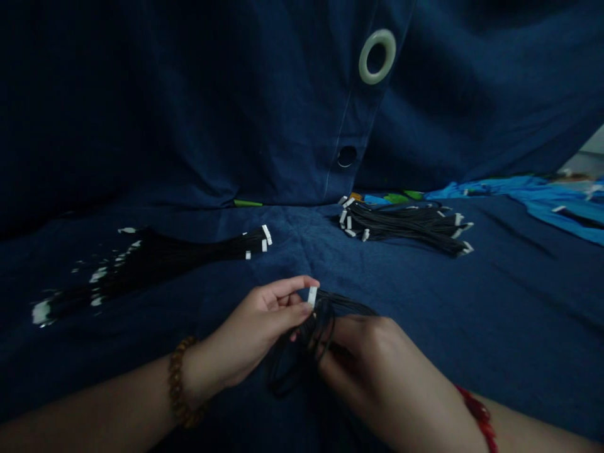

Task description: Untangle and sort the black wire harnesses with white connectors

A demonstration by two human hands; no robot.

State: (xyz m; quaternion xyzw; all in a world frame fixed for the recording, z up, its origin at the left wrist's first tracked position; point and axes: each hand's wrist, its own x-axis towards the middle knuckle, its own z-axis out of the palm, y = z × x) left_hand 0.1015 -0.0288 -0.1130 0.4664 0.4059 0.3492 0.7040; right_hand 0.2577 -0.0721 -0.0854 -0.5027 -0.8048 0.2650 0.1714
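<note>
Between thumb and index finger, my left hand (pixel 264 321) pinches a white connector (pixel 312 296) on the end of a black wire harness (pixel 346 301). Thin black wires run from the connector toward my right hand (pixel 377 358), and some loop down below the two hands. The fingers of my right hand are curled around the wires, their tips partly hidden behind the knuckles. Farther off to the left lies a bundle of black wire harnesses (pixel 184 255) with white connectors at both ends. Another such bundle (pixel 401 223) rests at the back right.
Dark blue cloth (pixel 519 302) covers the work surface, and a dark blue curtain (pixel 264 100) with ring eyelets (pixel 377 56) hangs behind it. Bright blue fabric (pixel 542 198) lies at the far right, with a black strand and white piece on it.
</note>
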